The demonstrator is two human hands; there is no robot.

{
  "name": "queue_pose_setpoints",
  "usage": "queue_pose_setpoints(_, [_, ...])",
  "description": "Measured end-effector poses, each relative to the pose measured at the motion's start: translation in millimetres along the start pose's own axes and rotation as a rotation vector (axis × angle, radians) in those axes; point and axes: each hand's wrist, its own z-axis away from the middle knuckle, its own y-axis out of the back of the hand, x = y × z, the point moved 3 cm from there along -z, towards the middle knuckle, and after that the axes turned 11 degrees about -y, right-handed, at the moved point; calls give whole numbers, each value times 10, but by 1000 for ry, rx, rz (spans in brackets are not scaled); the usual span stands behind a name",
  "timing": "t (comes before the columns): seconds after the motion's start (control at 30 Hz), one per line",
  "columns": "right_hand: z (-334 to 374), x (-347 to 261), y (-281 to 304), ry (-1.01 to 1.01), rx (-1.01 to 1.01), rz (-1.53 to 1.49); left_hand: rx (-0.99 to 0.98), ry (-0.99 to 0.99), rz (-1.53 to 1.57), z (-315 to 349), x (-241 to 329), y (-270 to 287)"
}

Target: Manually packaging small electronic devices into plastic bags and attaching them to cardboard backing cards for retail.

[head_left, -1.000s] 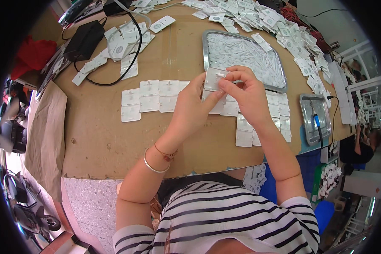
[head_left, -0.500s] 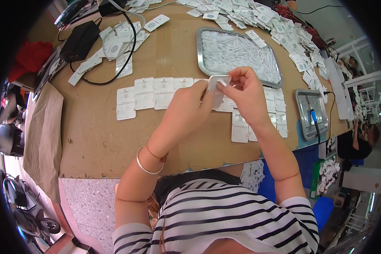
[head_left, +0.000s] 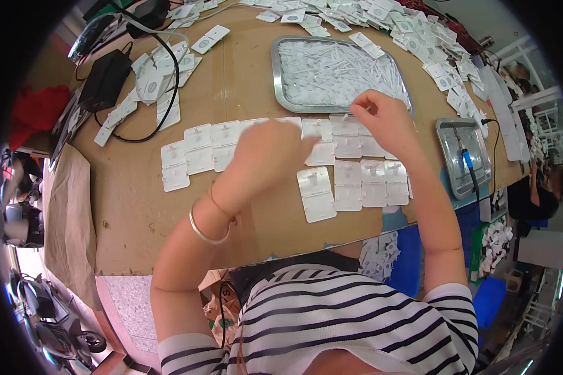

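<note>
My left hand point(head_left: 270, 152) is blurred over the back row of white rectangular plastic pieces point(head_left: 198, 150). It covers part of that row, and its fingers are mostly hidden or smeared. Near the front rim of a metal tray point(head_left: 280, 94), my right hand point(head_left: 386, 120) has thumb and forefinger pinched together; whatever may be between them is too small to make out. The tray holds many thin white plastic sticks point(head_left: 338, 69). A slightly tilted white plastic piece point(head_left: 316, 194) lies at the left end of the shorter front row.
White pieces heap point(head_left: 413, 37) along the far right edge. A black power adapter point(head_left: 105, 80) and cable lie at the left by more pieces. On a small metal tray point(head_left: 444, 140) at the right rests a blue-handled soldering iron point(head_left: 467, 159). Brown paper point(head_left: 69, 219) hangs over the left edge.
The white piece that both hands held now lies at the front row's left end. My hands have parted, the right one moving to the tray's front rim. The view has shifted slightly.
</note>
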Motion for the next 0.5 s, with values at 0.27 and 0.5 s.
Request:
queue_pose_setpoints(0.27, [-876,-1,-480,367,124,213,447,-249,-171,-2014,-428,4])
queue_pose_setpoints(0.5, [-923,32,-577,391,225,76,151,-476,-189,-2943,-414,-548])
